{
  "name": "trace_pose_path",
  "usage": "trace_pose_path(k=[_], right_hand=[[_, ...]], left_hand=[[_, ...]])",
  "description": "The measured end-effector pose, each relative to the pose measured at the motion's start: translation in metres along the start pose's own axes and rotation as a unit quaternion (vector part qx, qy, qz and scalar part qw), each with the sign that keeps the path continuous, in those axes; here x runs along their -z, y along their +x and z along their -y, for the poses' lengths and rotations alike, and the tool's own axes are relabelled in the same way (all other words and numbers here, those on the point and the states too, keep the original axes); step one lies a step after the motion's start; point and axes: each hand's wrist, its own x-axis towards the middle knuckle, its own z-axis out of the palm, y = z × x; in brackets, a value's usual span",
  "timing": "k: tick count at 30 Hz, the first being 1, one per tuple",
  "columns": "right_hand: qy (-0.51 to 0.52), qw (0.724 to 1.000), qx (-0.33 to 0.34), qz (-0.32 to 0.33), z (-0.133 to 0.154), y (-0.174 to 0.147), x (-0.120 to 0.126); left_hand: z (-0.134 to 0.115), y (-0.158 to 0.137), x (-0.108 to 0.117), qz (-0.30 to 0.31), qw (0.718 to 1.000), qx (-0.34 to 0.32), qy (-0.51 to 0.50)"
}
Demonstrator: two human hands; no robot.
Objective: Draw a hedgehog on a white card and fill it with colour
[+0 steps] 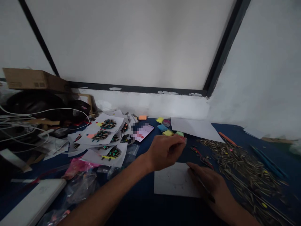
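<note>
My left hand (166, 152) is raised above the table with its fingers pinched together. A small red-pink wrapped piece (182, 138) shows at its fingertips. My right hand (210, 183) rests on the right side of a white sheet of paper (164, 186) with faint line drawing on it. A slim dark pen-like tool (203, 183) lies along its curled fingers; its exact kind is unclear. Just beyond my left hand sit small coloured packets: a blue one (162, 127), a yellow one (167, 133) and a green one (179, 133).
Many short stick-like pieces (244, 169) are strewn at the right, with blue tweezers (268, 161) and an orange tool (228, 138) among them. Decorated paper sheets (105, 135) pile up at the left. A phone (144, 132) lies behind my left wrist, and a cardboard box (35, 80) stands far left.
</note>
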Motion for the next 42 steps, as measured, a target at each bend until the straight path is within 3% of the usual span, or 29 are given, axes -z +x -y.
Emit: trace_pose_path(k=[6, 9, 15, 19, 23, 26, 32, 38, 42], right_hand=[[-0.002, 0.999, -0.003, 0.035, 0.006, 0.009, 0.009], [-0.004, 0.999, -0.023, 0.04, 0.004, 0.008, 0.007], [0.022, 0.995, -0.086, 0.049, -0.004, -0.003, 0.003], [0.1, 0.978, -0.173, 0.058, -0.005, -0.007, 0.004], [0.169, 0.94, -0.297, 0.026, 0.0, -0.001, 0.006], [0.197, 0.918, -0.343, 0.028, 0.005, 0.006, 0.007], [0.272, 0.888, -0.363, 0.083, 0.013, 0.019, -0.004], [0.192, 0.934, -0.29, 0.08, 0.01, 0.029, -0.023], [0.17, 0.939, -0.29, 0.07, 0.013, 0.025, -0.028]], left_hand=[[0.038, -0.036, -0.02, 0.083, 0.985, 0.127, 0.082], [0.049, -0.049, -0.025, 0.127, 0.974, 0.146, 0.118], [0.055, -0.052, -0.029, 0.152, 0.971, 0.152, 0.101], [0.055, -0.049, -0.028, 0.155, 0.971, 0.168, 0.066], [0.054, -0.049, -0.027, 0.159, 0.969, 0.182, 0.049], [0.053, -0.047, -0.027, 0.166, 0.967, 0.185, 0.049], [0.052, -0.044, -0.026, 0.186, 0.963, 0.186, 0.051], [0.05, -0.044, -0.024, 0.189, 0.962, 0.189, 0.053], [0.049, -0.042, -0.023, 0.189, 0.962, 0.19, 0.05]])
